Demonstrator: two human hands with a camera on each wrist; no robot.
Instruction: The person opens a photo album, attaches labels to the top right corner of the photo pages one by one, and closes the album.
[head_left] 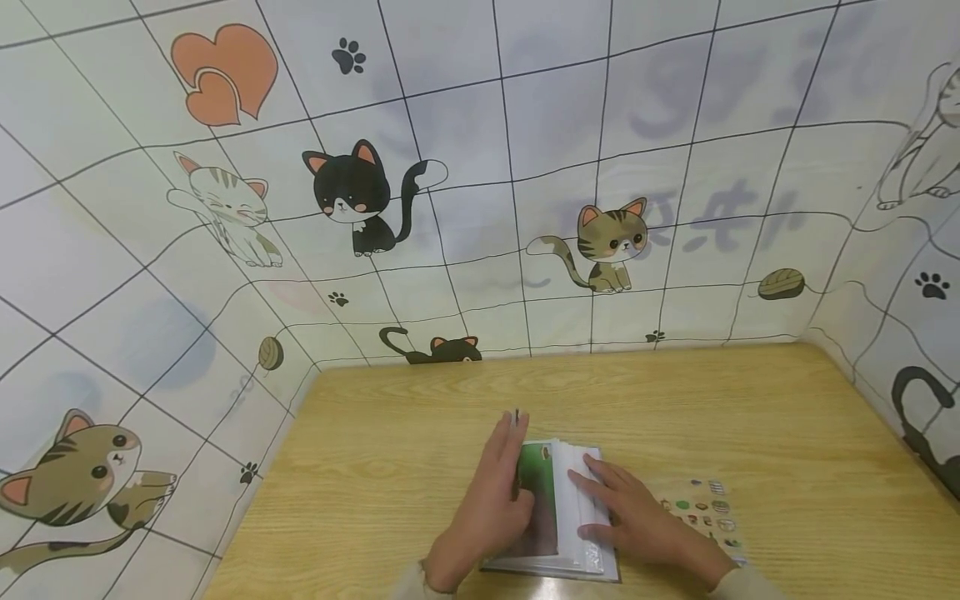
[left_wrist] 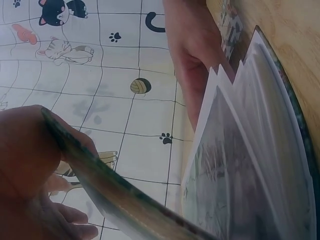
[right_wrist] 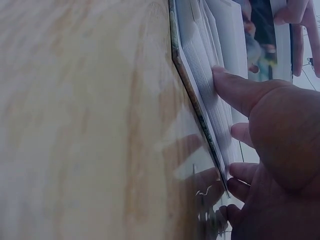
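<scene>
An album (head_left: 551, 571) with a dark green-brown cover and white, partly glossy pages lies open on the table. My left hand (head_left: 491, 492) holds its raised front cover (left_wrist: 120, 185) at the left, thumb on the inner side and fingers along the outside. A green and brown picture (head_left: 538, 500) shows beside the thumb. My right hand (head_left: 630, 512) rests at the right side of the pages, fingers spread. In the right wrist view its thumb (right_wrist: 237, 90) touches the page edges. Several pages (left_wrist: 220, 135) stand fanned apart in the left wrist view.
A sheet of small colourful stickers (head_left: 705, 512) lies on the wooden table (head_left: 390, 442) to the right, partly under the right forearm. A wall covering (head_left: 480, 167) with cartoon cats and grid lines rises behind and on both sides of the table.
</scene>
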